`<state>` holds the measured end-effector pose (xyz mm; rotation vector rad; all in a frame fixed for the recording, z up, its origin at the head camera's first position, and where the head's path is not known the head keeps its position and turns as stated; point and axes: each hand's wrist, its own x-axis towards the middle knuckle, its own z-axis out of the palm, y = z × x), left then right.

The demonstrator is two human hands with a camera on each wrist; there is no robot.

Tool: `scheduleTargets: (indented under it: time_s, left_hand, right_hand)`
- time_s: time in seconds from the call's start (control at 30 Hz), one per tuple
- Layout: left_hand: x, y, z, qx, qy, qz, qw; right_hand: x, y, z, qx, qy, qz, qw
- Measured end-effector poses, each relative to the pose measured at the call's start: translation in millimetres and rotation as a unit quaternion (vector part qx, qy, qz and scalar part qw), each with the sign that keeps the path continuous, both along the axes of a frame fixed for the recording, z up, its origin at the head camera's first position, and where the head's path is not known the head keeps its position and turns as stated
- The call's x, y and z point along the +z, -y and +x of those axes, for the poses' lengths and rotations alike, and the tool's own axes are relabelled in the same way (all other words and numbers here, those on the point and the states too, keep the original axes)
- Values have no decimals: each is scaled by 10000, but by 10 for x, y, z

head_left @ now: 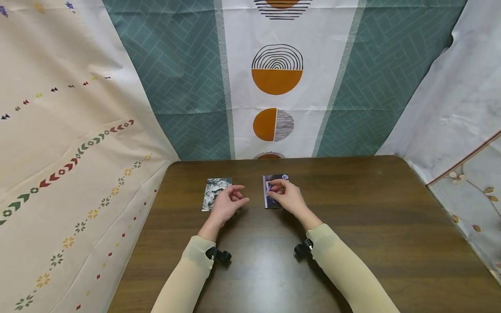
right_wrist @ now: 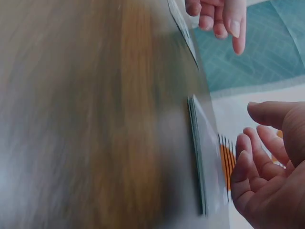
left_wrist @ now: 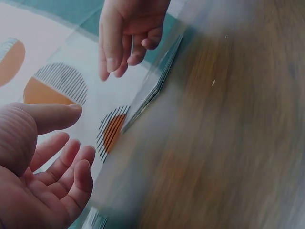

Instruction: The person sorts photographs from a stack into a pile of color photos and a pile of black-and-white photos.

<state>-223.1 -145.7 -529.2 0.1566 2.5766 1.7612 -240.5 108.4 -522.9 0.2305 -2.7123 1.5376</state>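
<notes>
Two small flat printed pieces, like cards or thin booklets, lie apart on the brown wooden table. The left one (head_left: 209, 191) has a black-and-white pattern; the right one (head_left: 270, 201) is dark with purple. Over the right edge of the patterned piece hovers my left hand (head_left: 228, 205), thumb and fingers apart and loosely bent, holding nothing. My right hand (head_left: 290, 198) is above the purple piece and hides part of it. In the right wrist view the purple piece (right_wrist: 204, 162) shows layered edges, and the right hand's fingers (right_wrist: 255, 157) are loosely curved around nothing.
The wooden table (head_left: 372, 226) reaches toward me and far to the right. A patterned curtain (head_left: 188, 87) hangs behind its back edge, with cream cloth (head_left: 78, 152) at the left and white cloth (head_left: 462, 108) at the right.
</notes>
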Motion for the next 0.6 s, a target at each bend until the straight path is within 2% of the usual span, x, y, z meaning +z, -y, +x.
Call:
scheduleTargets:
  time_s: [0.13, 0.3, 0.6]
  left_hand:
    - [-19, -125, 3, -32, 102, 79, 9999]
    - [-28, -315, -2, -65, 53, 266, 9996]
    - [-76, -607, -8, 205, 147, 211, 9995]
  right_hand:
    - [-49, -166, 7, -121, 2, -22, 9999]
    - [-43, -354, 40, -226, 132, -83, 9996]
    - [-33, -627, 46, -478, 552, -210, 9971]
